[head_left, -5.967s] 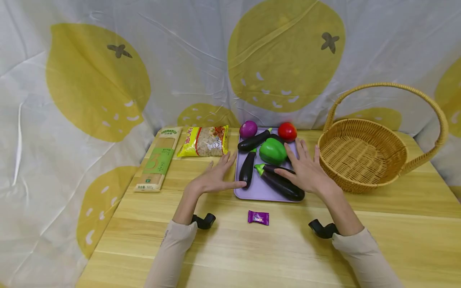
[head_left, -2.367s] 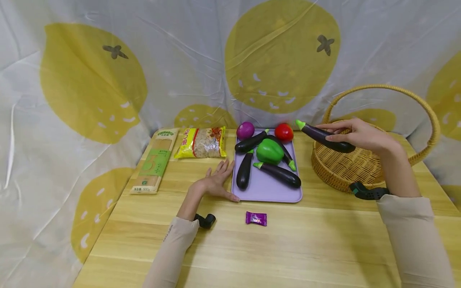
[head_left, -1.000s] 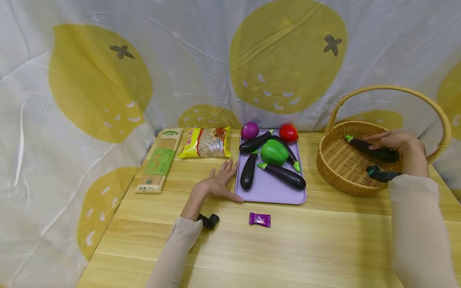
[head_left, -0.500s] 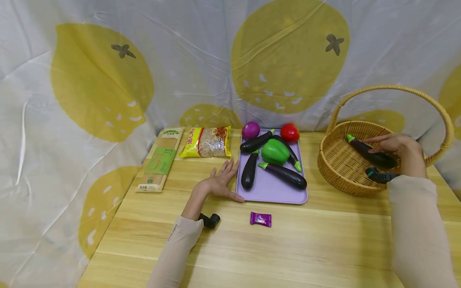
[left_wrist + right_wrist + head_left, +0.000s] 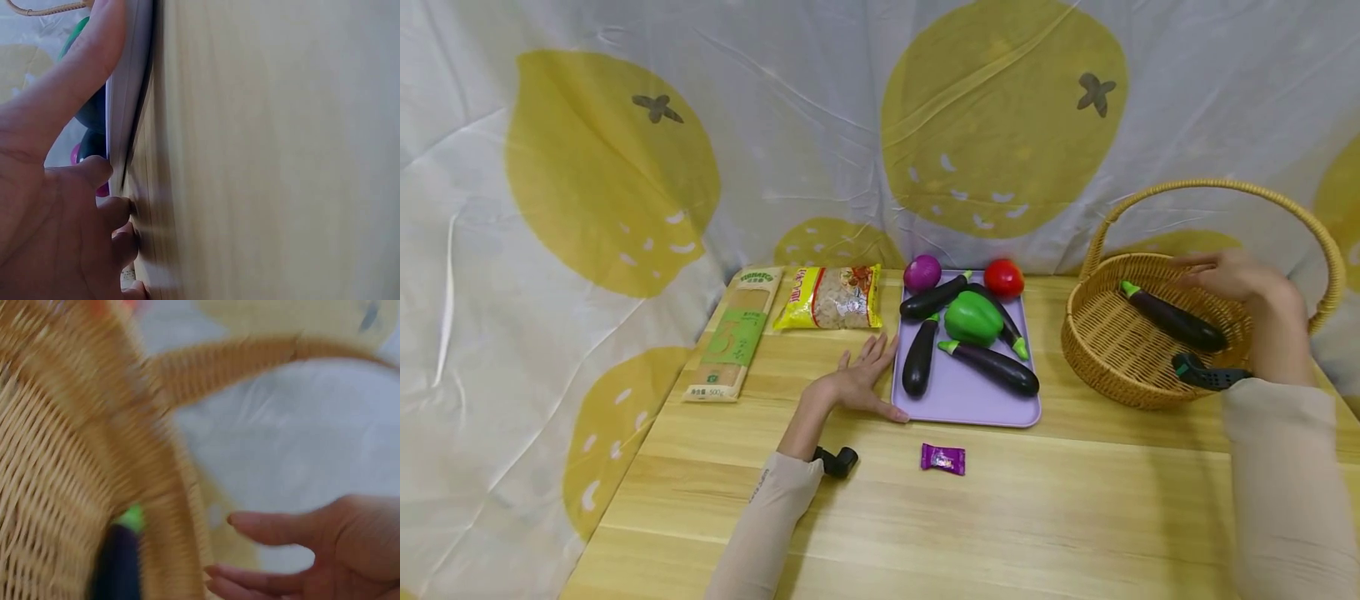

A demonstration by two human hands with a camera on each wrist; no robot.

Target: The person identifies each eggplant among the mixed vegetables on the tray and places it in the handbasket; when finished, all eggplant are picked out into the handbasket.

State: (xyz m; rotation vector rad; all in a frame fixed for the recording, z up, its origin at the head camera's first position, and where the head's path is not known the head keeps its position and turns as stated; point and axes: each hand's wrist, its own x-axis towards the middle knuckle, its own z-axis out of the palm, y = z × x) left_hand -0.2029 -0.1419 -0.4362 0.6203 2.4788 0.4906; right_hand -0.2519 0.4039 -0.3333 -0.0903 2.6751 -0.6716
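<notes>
One eggplant (image 5: 1176, 321) lies in the wicker basket (image 5: 1093, 371) at the right. Above it is my right hand (image 5: 1236, 279), with nothing between thumb and fingers, apart from the eggplant; the right wrist view shows this hand (image 5: 337, 550) beside the basket rim. My left hand (image 5: 853, 383) rests with spread fingers at the left edge of the lilac tray (image 5: 970, 408), its thumb at the near corner. On the tray are several eggplants (image 5: 996, 367), a green bell pepper (image 5: 972, 317), a red tomato (image 5: 1003, 277) and a purple onion (image 5: 922, 273).
A yellow bag (image 5: 831, 297) and a flat pack of noodles (image 5: 730, 342) lie left of the tray. In front of the tray is a small purple wrapped candy (image 5: 943, 458). The basket's tall handle (image 5: 1217, 183) arches over it. A lemon-print cloth hangs behind the table.
Over these frames, my right hand carried an eggplant from the tray to the basket, set it inside and let go. Now it has lifted off. The left hand has settled at the tray's edge.
</notes>
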